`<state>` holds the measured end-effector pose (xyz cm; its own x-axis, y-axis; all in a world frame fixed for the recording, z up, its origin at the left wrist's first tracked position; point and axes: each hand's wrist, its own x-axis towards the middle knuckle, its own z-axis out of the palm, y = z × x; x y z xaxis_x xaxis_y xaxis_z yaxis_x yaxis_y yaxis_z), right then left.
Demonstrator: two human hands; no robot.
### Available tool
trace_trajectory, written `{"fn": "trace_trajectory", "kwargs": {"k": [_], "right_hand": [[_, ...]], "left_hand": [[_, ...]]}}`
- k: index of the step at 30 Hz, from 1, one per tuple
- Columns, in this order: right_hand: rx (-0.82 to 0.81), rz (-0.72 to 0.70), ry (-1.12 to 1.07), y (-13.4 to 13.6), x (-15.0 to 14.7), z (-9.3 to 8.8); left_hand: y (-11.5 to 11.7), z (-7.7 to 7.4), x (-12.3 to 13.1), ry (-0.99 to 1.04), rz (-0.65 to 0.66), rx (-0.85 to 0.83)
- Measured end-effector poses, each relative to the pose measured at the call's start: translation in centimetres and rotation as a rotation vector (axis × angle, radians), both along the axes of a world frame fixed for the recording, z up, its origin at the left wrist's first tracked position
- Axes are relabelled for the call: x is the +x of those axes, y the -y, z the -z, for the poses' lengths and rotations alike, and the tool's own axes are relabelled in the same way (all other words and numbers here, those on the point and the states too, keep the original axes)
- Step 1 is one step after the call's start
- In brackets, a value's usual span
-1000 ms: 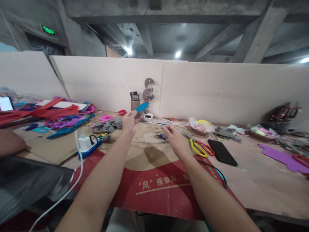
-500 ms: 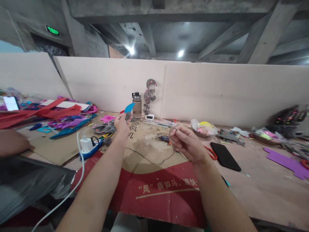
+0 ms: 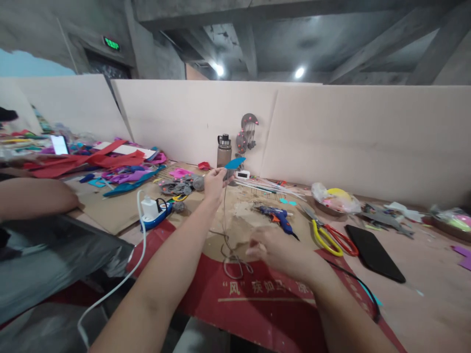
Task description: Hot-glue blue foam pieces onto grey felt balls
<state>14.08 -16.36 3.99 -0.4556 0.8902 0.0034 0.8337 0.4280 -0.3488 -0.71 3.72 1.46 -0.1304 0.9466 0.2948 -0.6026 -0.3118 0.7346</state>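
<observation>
Pinching a blue piece (image 3: 236,163), the left hand (image 3: 216,183) has grey cord (image 3: 224,223) below it. The right hand (image 3: 270,246) curls, its hold unclear, with a glue gun (image 3: 280,216) at its one o'clock.

One head cam, worn by the person, looking forward and down. Wide field: worktop (image 3: 434,304) across the lower part, white partition (image 3: 353,127) beyond, concrete ceiling beam (image 3: 287,11) up top. Left hand (image 3: 217,184) and right hand (image 3: 272,245) near, mid-frame; partition farther off.
</observation>
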Motion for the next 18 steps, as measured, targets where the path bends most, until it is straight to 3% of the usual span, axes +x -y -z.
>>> {"fn": "trace_trajectory", "kwargs": {"k": [6, 10, 13, 16, 18], "right_hand": [[0.292, 0.305, -0.239, -2.3, 2.2, -0.3], [0.423, 0.653, -0.093, -4.4, 4.8, 1.1], [0.309, 0.818, 0.166, -5.9, 6.7, 3.1], [0.111, 0.765, 0.199, -7.1, 7.5, 5.2], [0.132, 0.765, 0.185, -7.7, 7.4, 6.3]], "left_hand": [[0.7, 0.2, 0.7, -0.047, 0.07, 0.014], [1.2, 0.5, 1.3, -0.082, 0.121, -0.017], [1.6, 0.6, 1.7, -0.093, 0.152, -0.035], [1.9, 0.5, 1.8, -0.089, 0.174, -0.04], [2.0, 0.4, 1.8, -0.086, 0.186, -0.043]]}}
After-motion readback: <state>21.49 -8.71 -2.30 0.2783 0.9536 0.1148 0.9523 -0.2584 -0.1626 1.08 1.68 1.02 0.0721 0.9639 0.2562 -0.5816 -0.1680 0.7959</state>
